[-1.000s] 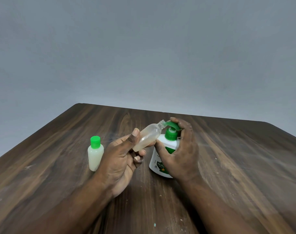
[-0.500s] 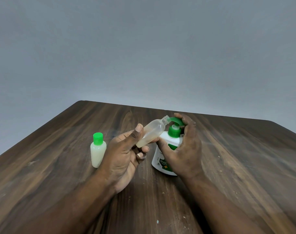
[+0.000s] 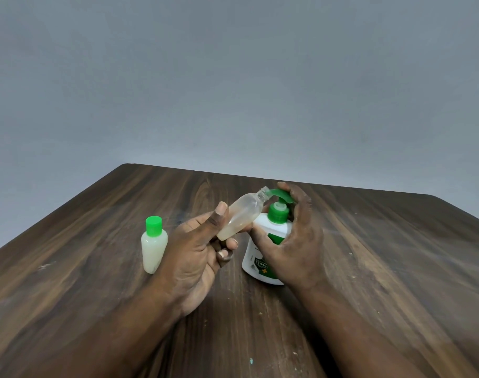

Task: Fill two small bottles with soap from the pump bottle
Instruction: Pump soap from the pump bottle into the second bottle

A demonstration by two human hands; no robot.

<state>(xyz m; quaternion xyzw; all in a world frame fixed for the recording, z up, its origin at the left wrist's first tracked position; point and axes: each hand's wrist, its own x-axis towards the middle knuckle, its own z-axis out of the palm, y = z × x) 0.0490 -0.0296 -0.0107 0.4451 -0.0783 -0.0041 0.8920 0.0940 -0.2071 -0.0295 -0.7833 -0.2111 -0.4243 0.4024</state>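
At frame centre the left hand (image 3: 197,257) pinches an uncapped small bottle (image 3: 239,218) between thumb and fingers, tilted so its open neck meets the green spout of the pump bottle (image 3: 262,255). A little pale soap sits in its lower end. Just right of it, the right hand (image 3: 293,241) wraps the pump bottle, fingers curled over the pump head. Left of the left hand a capped small bottle (image 3: 153,245), filled, stands upright on the wooden counter (image 3: 396,268).
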